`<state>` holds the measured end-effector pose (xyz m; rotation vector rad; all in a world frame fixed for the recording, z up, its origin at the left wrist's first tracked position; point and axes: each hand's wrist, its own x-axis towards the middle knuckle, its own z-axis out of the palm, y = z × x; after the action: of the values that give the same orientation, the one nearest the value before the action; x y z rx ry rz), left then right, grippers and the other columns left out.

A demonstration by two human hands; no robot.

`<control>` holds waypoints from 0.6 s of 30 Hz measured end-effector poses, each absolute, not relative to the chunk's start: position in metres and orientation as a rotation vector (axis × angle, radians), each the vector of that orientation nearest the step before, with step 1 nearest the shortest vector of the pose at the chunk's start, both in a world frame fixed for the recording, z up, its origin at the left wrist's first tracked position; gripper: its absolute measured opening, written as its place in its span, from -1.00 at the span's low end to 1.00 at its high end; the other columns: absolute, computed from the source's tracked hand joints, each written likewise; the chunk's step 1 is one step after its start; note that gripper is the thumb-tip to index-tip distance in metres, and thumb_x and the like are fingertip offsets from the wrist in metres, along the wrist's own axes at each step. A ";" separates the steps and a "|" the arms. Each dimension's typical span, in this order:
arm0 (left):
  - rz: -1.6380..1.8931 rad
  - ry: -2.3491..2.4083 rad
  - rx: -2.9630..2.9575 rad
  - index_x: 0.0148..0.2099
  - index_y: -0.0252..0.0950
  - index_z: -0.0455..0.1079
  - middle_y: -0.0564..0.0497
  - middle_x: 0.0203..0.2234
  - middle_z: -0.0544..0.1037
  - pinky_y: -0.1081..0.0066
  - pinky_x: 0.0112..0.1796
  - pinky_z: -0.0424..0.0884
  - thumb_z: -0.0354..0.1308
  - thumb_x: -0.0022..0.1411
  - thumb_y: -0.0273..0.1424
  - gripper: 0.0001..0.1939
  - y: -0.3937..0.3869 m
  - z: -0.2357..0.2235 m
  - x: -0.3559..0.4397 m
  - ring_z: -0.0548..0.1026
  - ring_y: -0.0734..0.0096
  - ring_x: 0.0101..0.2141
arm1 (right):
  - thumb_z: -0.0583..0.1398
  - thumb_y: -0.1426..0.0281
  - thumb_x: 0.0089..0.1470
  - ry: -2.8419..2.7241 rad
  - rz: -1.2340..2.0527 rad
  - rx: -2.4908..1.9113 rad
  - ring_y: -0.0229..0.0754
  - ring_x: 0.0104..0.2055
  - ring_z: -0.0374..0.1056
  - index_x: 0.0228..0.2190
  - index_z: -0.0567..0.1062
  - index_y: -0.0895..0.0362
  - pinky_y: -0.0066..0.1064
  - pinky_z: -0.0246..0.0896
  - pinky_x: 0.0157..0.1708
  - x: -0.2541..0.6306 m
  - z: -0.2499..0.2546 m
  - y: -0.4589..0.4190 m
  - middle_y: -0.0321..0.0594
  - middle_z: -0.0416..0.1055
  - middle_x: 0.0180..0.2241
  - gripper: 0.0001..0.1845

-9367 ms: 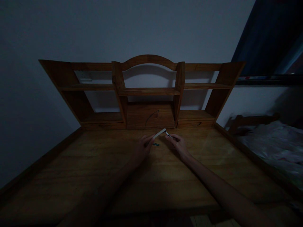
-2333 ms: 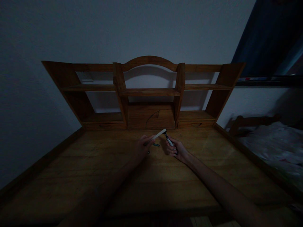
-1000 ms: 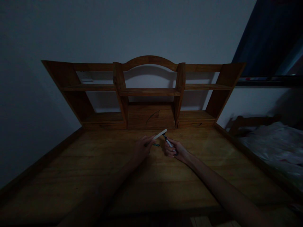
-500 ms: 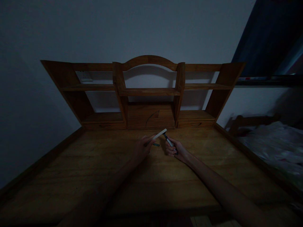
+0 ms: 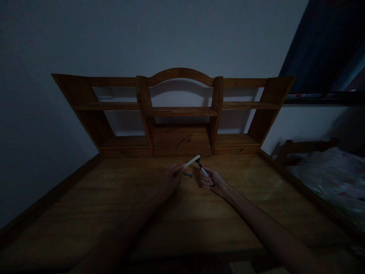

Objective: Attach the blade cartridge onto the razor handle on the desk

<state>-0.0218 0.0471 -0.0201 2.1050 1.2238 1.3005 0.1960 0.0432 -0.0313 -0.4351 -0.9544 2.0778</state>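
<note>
My left hand (image 5: 172, 176) is closed around a flat, pale stick (image 5: 192, 161) that slants up and to the right. In my right hand (image 5: 210, 179) is a razor (image 5: 204, 171) with a silver and dark handle, its black head pointing up and left. That head meets the stick near its far end, though I cannot tell whether the two touch. Just right of my left fingers shows a short dark green rod (image 5: 188, 174); whether it lies on the desk or is held is unclear. Both hands are above the wooden desk (image 5: 182, 213).
At the back of the desk stands a wooden shelf unit (image 5: 181, 111) with open compartments and low drawers (image 5: 236, 151). A raised edge (image 5: 302, 190) runs along the right side. Beyond it lies crumpled plastic (image 5: 333, 171). The room is dim.
The stick and the razor head have shifted very slightly left. Both hands keep their hold, and the picture is a little darker.
</note>
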 end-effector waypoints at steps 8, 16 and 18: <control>1.285 1.231 2.106 0.00 -0.21 0.48 0.00 -0.35 0.51 0.43 -0.30 0.37 -0.02 0.33 -0.12 -0.60 0.044 -0.015 -0.024 0.45 0.39 -0.33 | 0.01 0.18 0.26 -0.950 2.066 -0.475 -0.40 -0.75 -0.35 -0.56 0.27 0.14 -0.56 -0.10 -0.75 0.194 -0.024 0.039 -0.54 -0.14 -0.77 -0.57; 1.204 1.161 2.200 -0.05 -0.17 0.50 0.00 -0.27 0.54 0.41 -0.21 0.38 -0.01 0.34 -0.16 -0.66 0.040 -0.014 -0.019 0.47 0.36 -0.26 | 0.00 0.20 0.27 -0.934 2.081 -0.436 -0.40 -0.75 -0.35 -0.57 0.29 0.15 -0.55 -0.10 -0.74 0.195 -0.028 0.041 -0.53 -0.15 -0.77 -0.57; 1.224 1.187 2.171 -0.07 -0.19 0.51 -0.01 -0.28 0.55 0.41 -0.22 0.39 -0.01 0.33 -0.14 -0.65 0.040 -0.014 -0.020 0.47 0.35 -0.26 | 0.00 0.19 0.27 -0.925 2.090 -0.437 -0.40 -0.75 -0.35 -0.56 0.31 0.16 -0.55 -0.10 -0.74 0.195 -0.027 0.040 -0.53 -0.15 -0.77 -0.56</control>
<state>-0.0196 0.0404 -0.0143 2.1715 1.1866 1.2237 0.1953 0.0405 -0.0270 -0.4368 -0.9246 2.0897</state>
